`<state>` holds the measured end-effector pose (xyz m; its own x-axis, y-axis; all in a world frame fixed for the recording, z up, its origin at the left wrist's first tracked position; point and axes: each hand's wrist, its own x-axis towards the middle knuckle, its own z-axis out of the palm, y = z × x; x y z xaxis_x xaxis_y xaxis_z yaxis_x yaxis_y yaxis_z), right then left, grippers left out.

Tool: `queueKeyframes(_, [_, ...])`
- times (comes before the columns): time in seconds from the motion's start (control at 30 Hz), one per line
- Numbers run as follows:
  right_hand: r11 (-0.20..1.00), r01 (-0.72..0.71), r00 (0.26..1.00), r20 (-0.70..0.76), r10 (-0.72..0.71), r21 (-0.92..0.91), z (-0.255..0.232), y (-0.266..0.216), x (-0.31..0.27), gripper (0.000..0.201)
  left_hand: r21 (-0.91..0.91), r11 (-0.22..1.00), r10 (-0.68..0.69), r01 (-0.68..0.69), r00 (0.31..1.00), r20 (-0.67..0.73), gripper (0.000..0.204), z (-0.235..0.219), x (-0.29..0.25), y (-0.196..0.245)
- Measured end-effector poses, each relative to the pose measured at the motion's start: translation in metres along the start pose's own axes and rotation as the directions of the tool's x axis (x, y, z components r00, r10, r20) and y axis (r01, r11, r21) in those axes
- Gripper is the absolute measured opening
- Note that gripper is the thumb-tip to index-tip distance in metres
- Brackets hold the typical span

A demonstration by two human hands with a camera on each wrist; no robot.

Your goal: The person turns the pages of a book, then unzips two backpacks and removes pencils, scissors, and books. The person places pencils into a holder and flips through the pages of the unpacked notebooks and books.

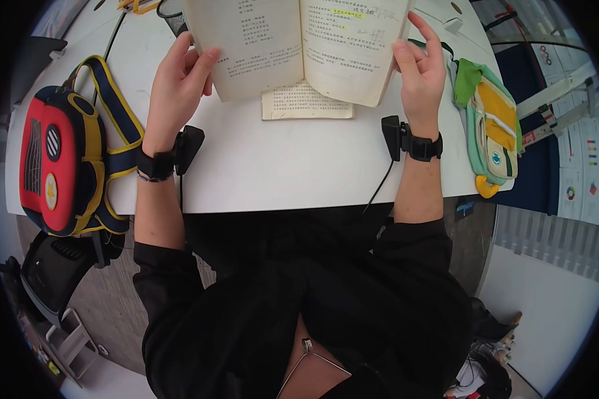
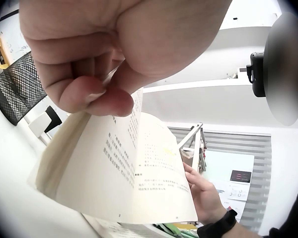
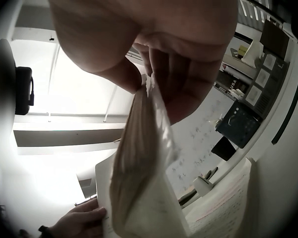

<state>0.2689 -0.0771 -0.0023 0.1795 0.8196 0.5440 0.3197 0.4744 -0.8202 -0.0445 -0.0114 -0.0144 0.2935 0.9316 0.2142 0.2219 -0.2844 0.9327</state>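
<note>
An open paperback book with printed text and yellow highlighting is held up over the white table, between both hands in the head view. My left hand pinches its left side between thumb and fingers; the left wrist view shows those fingertips at the page edge. On the opposite side, my right hand grips the book's right edge, its thumb on the page. Seen in the right wrist view, the thick block of pages sits between thumb and fingers. Beneath it, another open book lies on the table, partly covered.
A red, yellow and navy backpack stands at the table's left edge. Toward the right edge lies a green, yellow and cream bag. A black mesh holder is behind the left hand. The white table reaches toward the person's lap.
</note>
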Motion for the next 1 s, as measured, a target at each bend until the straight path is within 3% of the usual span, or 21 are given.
queueKeyframes(0.07, [0.972, -0.137, 0.987, -0.059, 0.151, 0.192, 0.005, -0.008, 0.001, 0.035, -0.007, 1.000, 0.002, -0.002, 1.000, 0.001, 0.023, 0.001, 0.000, 0.000])
queueKeyframes(0.17, [0.940, -0.214, 0.976, 0.033, 0.213, 0.265, -0.008, 0.003, 0.001, 0.026, -0.028, 1.000, 0.006, -0.006, 1.000, 0.007, 0.022, 0.002, -0.001, 0.001])
queueKeyframes(0.4, [0.875, -0.271, 0.960, 0.044, 0.277, 0.402, -0.011, 0.013, 0.001, 0.019, -0.048, 0.999, -0.007, 0.007, 1.000, 0.012, 0.022, 0.001, 0.003, 0.002])
queueKeyframes(0.6, [0.865, -0.226, 0.949, -0.098, 0.298, 0.447, -0.003, -0.002, 0.002, 0.017, -0.039, 0.997, -0.061, 0.064, 0.995, 0.080, 0.022, 0.005, 0.012, 0.010])
queueKeyframes(0.73, [0.870, -0.215, 0.957, -0.084, 0.279, 0.444, -0.006, 0.003, 0.000, 0.015, 0.009, 0.992, -0.127, 0.127, 0.984, 0.121, 0.019, 0.001, 0.021, 0.013])
queueKeyframes(0.8, [0.877, -0.261, 0.962, 0.030, 0.273, 0.402, -0.013, 0.007, -0.001, 0.014, 0.064, 0.989, -0.141, 0.133, 0.979, 0.146, 0.019, -0.004, 0.023, 0.010])
queueKeyframes(0.93, [0.885, -0.285, 0.958, 0.077, 0.277, 0.367, -0.014, 0.009, -0.003, 0.013, 0.001, 0.993, -0.117, 0.118, 0.981, 0.152, 0.021, -0.005, 0.019, -0.003])
queueKeyframes(1.0, [0.905, -0.288, 0.954, 0.173, 0.244, 0.313, -0.015, 0.003, -0.003, 0.014, 0.004, 0.992, -0.128, 0.129, 0.982, 0.136, 0.023, -0.001, 0.014, -0.003])
